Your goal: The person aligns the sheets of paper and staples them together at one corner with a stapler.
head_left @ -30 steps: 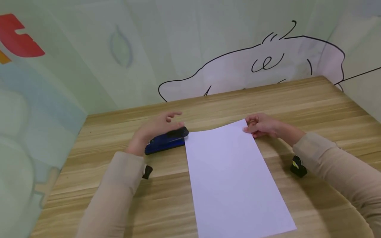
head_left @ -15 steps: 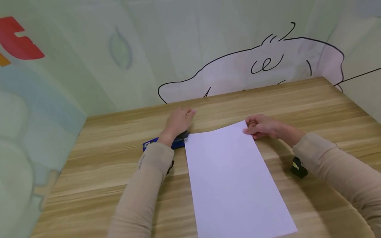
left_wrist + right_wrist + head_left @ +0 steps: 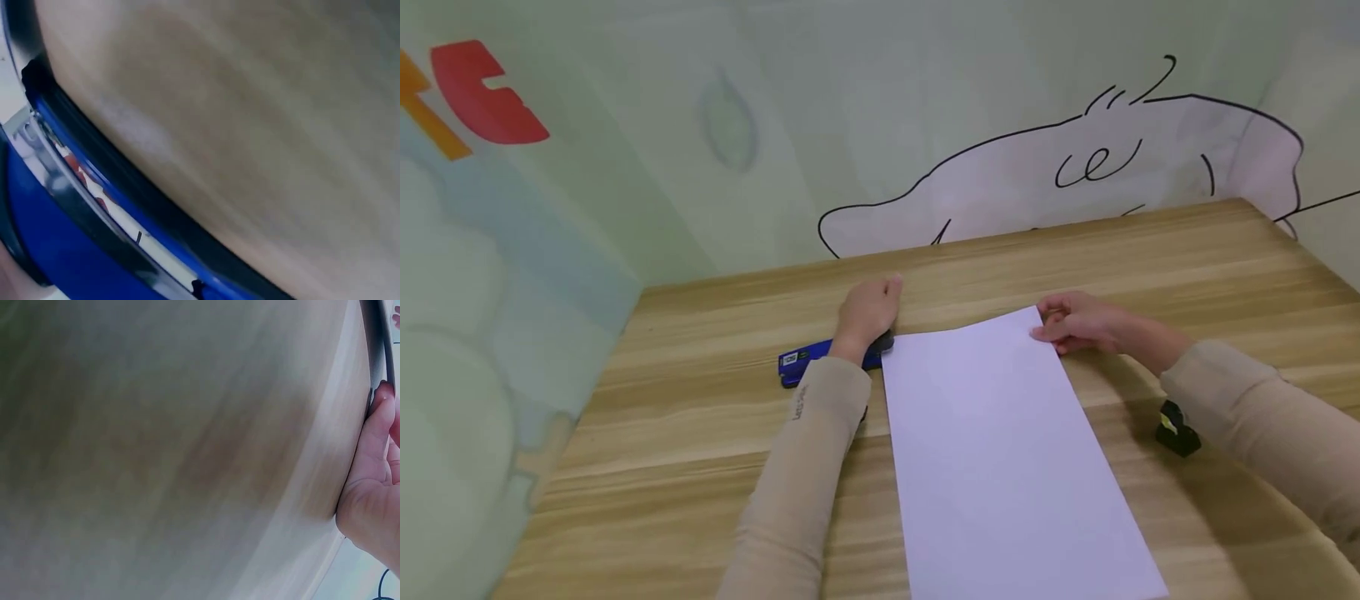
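Observation:
A blue-and-black stapler [image 3: 802, 360] lies on the table at the paper's far left corner, its front end overlapping the sheet's edge. Over its black top is my left hand [image 3: 867, 315], fingers curled into a fist, the lower side of the hand against the stapler. The left wrist view shows the stapler's blue body [image 3: 69, 231] close up from the side, with a bit of skin at its top. My right hand [image 3: 1078, 323] pinches the far right corner of the white paper [image 3: 1000, 433] between thumb and fingers, raising that corner slightly.
The wooden table [image 3: 700, 433] meets a printed wall covering [image 3: 760, 208] along its back and left sides. A small black object with a yellow mark [image 3: 1176, 429] shows by the right sleeve.
My left hand has moved right onto the stapler's top and its fingers have curled in. My right hand keeps its pinch on the paper. The head view has shifted a little.

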Tool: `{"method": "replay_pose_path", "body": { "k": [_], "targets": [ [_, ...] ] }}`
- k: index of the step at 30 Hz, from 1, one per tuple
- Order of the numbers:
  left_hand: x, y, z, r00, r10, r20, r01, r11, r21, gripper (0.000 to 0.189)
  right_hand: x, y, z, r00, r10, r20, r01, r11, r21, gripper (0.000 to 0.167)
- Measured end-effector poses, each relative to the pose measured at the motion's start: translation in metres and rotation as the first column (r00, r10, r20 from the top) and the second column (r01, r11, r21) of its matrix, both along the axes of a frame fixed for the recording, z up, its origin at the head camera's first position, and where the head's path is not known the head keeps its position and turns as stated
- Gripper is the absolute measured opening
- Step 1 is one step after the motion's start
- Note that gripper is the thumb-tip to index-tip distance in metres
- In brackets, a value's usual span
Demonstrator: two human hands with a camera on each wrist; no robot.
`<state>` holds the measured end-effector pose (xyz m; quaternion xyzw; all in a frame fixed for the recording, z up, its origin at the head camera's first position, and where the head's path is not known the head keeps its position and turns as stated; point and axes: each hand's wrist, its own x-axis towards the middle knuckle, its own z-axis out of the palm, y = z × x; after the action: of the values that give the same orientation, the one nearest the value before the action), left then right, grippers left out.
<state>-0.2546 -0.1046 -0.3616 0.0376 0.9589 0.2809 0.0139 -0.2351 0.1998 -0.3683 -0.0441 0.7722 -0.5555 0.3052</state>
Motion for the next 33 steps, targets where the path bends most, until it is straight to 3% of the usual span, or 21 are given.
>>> {"method": "replay_pose_path", "body": {
  "k": [7,12,20,27,33],
  "targets": [
    [0.001,0.009,-0.001,0.997,0.064,-0.047,-0.073,0.974,-0.217,0.048,-0.001,0.001,0.001,1.0,-0.01,0.008,0.01,1.0,0.001,0.019],
    [0.0,0.012,-0.002,0.994,0.095,-0.058,-0.108,0.946,-0.307,0.051,-0.002,0.0,0.001,1.0,-0.01,0.016,0.01,1.0,-0.002,0.02],
    [0.0,0.016,-0.002,0.998,0.056,-0.033,-0.064,0.925,-0.375,0.041,0.002,0.001,-0.002,1.0,-0.011,0.013,0.011,1.0,0.016,0.02],
    [0.002,0.014,-0.004,0.99,0.07,-0.122,-0.114,0.908,-0.403,0.043,0.002,0.0,-0.005,1.0,0.001,0.0,-0.001,1.0,0.004,0.024],
    [0.001,0.014,-0.004,0.994,0.065,-0.093,-0.098,0.906,-0.412,0.045,0.002,0.002,-0.006,1.0,0.003,-0.015,-0.003,1.0,0.0,0.021]
  ]
}}
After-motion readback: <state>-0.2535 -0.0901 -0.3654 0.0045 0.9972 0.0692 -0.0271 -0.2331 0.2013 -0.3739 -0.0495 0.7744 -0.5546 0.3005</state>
